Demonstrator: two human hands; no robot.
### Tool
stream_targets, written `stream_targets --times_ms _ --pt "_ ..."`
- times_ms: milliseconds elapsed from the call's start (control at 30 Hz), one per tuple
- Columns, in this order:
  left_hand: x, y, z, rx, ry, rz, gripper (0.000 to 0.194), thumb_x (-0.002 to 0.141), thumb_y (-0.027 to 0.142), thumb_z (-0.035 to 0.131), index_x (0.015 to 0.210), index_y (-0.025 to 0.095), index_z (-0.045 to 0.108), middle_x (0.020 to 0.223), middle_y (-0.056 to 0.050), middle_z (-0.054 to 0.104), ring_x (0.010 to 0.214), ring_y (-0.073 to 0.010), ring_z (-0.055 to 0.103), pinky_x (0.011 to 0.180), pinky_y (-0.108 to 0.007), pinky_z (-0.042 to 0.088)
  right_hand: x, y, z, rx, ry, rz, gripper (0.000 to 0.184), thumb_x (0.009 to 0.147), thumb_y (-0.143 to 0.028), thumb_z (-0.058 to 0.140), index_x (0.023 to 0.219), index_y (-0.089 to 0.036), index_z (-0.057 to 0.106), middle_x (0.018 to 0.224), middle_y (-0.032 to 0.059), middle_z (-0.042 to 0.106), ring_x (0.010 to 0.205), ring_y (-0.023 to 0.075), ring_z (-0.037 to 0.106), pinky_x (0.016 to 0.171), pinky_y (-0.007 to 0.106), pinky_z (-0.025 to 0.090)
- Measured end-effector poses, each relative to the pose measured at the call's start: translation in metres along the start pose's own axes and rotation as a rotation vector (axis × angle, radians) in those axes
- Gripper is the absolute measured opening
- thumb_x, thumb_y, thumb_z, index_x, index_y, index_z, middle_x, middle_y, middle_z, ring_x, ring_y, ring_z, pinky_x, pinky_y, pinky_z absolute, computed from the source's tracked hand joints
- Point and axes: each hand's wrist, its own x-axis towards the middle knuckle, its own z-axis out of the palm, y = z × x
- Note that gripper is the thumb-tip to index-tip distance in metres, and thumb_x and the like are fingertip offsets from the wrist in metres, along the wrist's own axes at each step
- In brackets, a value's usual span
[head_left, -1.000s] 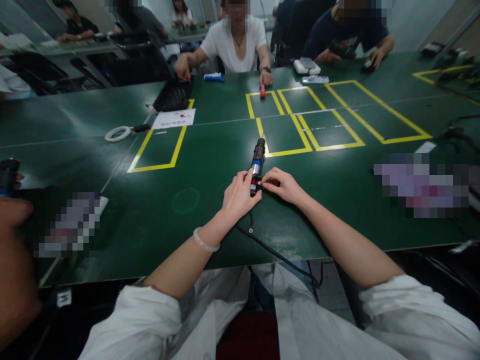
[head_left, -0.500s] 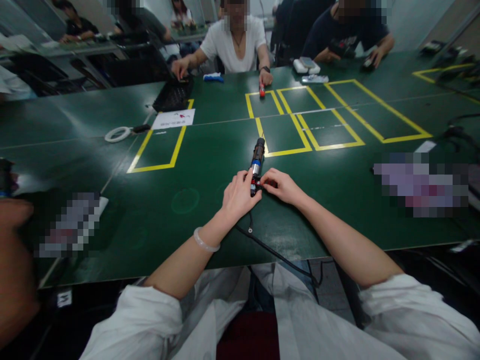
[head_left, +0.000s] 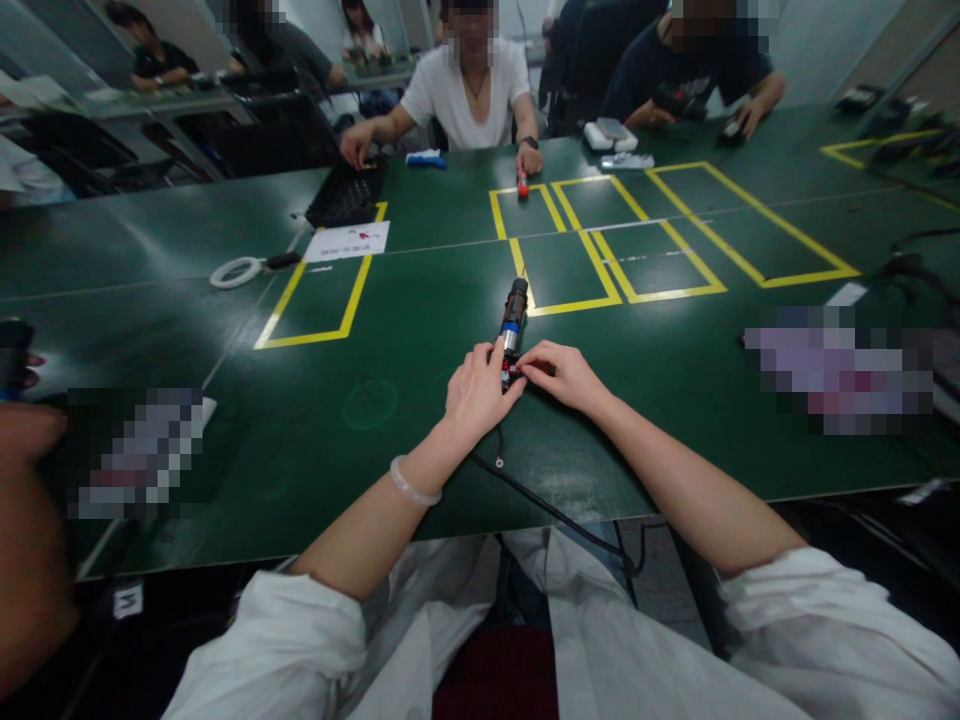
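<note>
A slim corded power tool [head_left: 514, 310] with a black and brown nose, a thin tip, a blue ring and a silver barrel lies on the green table, nose pointing away from me. My left hand [head_left: 480, 385] is curled over its rear from the left and grips it there. From the right, my right hand [head_left: 561, 372] pinches at a small red and dark part beside the rear end; the fingertips hide exactly what is between them. A thin wire with a ring terminal [head_left: 499, 462] hangs below my left hand, near a black cord [head_left: 555, 510] running off the front edge.
Yellow tape rectangles [head_left: 577, 300] mark the green table [head_left: 405, 300]. A black crate [head_left: 345, 195], white paper [head_left: 349, 241] and white cable coil [head_left: 235, 272] are at left. Blurred items lie on both sides. Across the table, a person in white touches a red tool [head_left: 523, 185].
The right fingertips shift very slightly at the tool's rear. Otherwise both hands and the tool stay in place; the view moves a little.
</note>
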Motion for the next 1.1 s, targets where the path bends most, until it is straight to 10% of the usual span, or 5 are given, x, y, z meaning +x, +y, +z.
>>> stream_targets --times_ms 567,1100 --pt "0.004 -0.026 -0.006 0.098 -0.029 -0.044 0.067 0.096 0.049 0.045 0.153 0.016 0.034 0.126 -0.017 0.054 0.110 -0.0294 0.053 0.089 -0.038 0.045 -0.003 -0.005 0.001 0.123 -0.027 0.027 0.018 0.089 -0.024 0.058 0.104 -0.017 0.066 0.095 0.0053 0.068 0.073 0.0140 0.057 0.067 0.027 0.047" --pt "-0.003 -0.221 -0.033 0.126 -0.046 -0.419 0.071 0.092 0.055 0.043 0.148 0.011 0.037 0.134 -0.025 0.047 0.121 -0.0405 0.048 0.095 -0.048 0.041 -0.003 0.005 0.002 0.086 -0.052 0.043 0.014 0.090 -0.023 0.057 0.097 -0.016 0.068 0.084 0.0032 0.065 0.069 0.0127 0.056 0.066 0.026 0.044"
